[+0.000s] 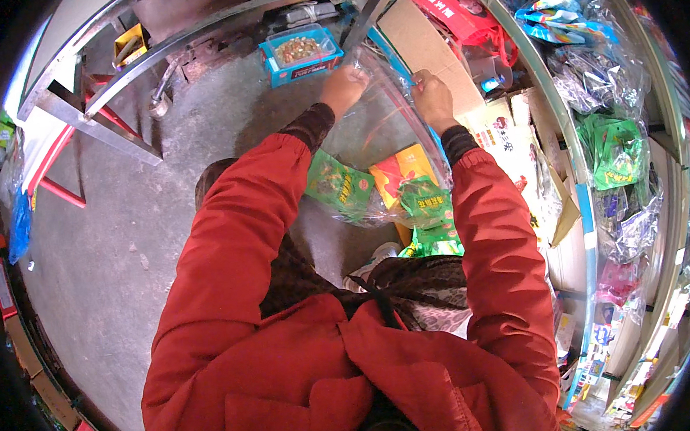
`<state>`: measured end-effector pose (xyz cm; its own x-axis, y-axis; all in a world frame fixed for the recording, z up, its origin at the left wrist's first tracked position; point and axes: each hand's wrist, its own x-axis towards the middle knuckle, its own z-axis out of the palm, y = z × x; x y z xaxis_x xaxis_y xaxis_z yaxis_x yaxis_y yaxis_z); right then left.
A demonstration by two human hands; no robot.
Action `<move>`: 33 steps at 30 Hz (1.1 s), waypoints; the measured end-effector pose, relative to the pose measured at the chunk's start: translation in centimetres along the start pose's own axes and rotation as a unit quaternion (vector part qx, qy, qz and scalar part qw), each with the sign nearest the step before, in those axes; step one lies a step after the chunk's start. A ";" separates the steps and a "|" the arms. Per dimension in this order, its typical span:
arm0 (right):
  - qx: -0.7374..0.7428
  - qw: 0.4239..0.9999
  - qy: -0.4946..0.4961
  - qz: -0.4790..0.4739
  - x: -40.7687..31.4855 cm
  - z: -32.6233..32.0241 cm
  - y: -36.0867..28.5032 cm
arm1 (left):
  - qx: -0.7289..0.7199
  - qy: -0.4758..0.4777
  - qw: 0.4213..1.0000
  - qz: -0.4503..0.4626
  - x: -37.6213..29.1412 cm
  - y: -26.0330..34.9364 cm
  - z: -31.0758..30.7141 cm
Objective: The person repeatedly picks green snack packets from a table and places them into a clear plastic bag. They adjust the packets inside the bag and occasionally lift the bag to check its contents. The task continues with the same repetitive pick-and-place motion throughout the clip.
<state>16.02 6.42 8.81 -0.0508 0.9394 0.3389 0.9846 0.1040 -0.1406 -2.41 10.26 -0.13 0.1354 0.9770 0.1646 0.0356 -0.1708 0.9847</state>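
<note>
My left hand [347,86] grips one side of the upper edge of a large clear plastic bag [387,119]. The opposite side of that edge is pinched in my right hand [431,97], beside a cardboard box flap. The bag hangs down towards my legs. At its bottom lie a green snack packet [340,183], an orange packet [401,168] and another green packet [426,202]. More green packets [434,246] show just below, near my shoe; whether they are inside the bag I cannot tell.
A blue box [304,56] with a clear tub of small pieces stands on the concrete floor ahead. Metal frame legs [106,128] and a red-legged stool [63,189] are at the left. Shelves with bagged packets [614,151] line the right, beside cardboard boxes [430,47] and a red bag [457,13].
</note>
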 end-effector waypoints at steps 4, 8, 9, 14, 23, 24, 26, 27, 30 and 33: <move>-0.019 0.999 -0.023 -0.010 -0.5 -0.5 -0.2 | -0.050 -0.007 0.999 0.019 -0.6 0.5 0.0; -0.005 0.999 -0.036 -0.024 -1.0 -1.2 -0.4 | -0.049 -0.029 0.998 0.019 -1.2 1.6 -0.3; -0.003 0.999 -0.038 -0.031 -1.1 -1.3 -0.4 | -0.044 -0.037 0.998 0.020 -1.3 1.9 -0.3; 0.089 0.996 -0.018 0.003 -1.8 -2.4 -1.2 | 0.014 -0.027 0.998 0.055 -1.7 2.7 -0.9; -0.152 0.978 0.009 -0.145 -5.3 -3.4 -3.7 | 0.047 -0.022 0.998 0.044 -1.9 2.8 -0.8; -0.148 0.981 0.011 -0.127 -5.3 -3.2 -3.8 | 0.035 -0.024 0.998 0.041 -1.9 2.7 -0.9; -0.134 0.986 0.010 -0.100 -5.3 -3.0 -3.7 | 0.014 -0.030 0.999 0.018 -1.9 2.8 -0.9; -0.125 0.988 0.008 -0.092 -5.3 -2.9 -3.6 | 0.018 -0.026 0.999 0.027 -2.0 2.8 -0.9; -0.086 0.994 -0.002 -0.060 -5.3 -2.9 -3.2 | 0.009 -0.029 0.999 0.016 -2.1 3.1 -1.0; -0.062 0.997 -0.007 -0.038 -5.4 -2.8 -2.7 | -0.028 -0.036 0.999 -0.007 -2.2 3.4 -0.9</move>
<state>14.11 0.19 9.98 -0.1278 0.9349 0.3311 0.9909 0.1346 0.0024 -3.52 7.62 2.90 0.2053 0.9673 0.1488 -0.0182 -0.1483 0.9888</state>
